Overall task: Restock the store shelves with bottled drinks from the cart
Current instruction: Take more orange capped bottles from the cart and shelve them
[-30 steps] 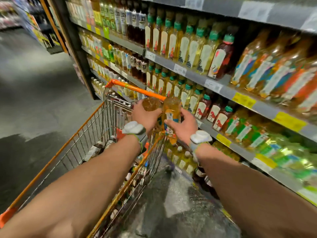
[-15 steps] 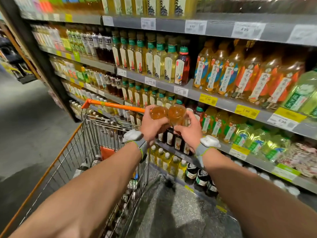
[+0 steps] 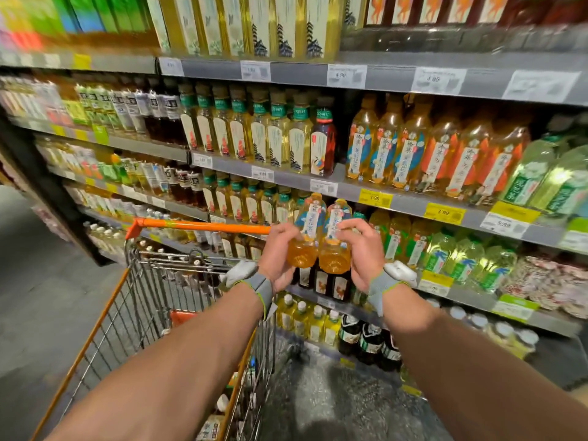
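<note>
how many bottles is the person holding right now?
2. The left bottle is gripped by the left hand, the right bottle by the right hand, side by side in front of the shelves. Nothing suggests a hidden third.

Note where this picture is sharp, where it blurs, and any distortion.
Head view: sharpest on the left bottle and right bottle, gripped by the left hand and right hand; top-left goods smear into blur; shelf rails bow from the wide lens.
</note>
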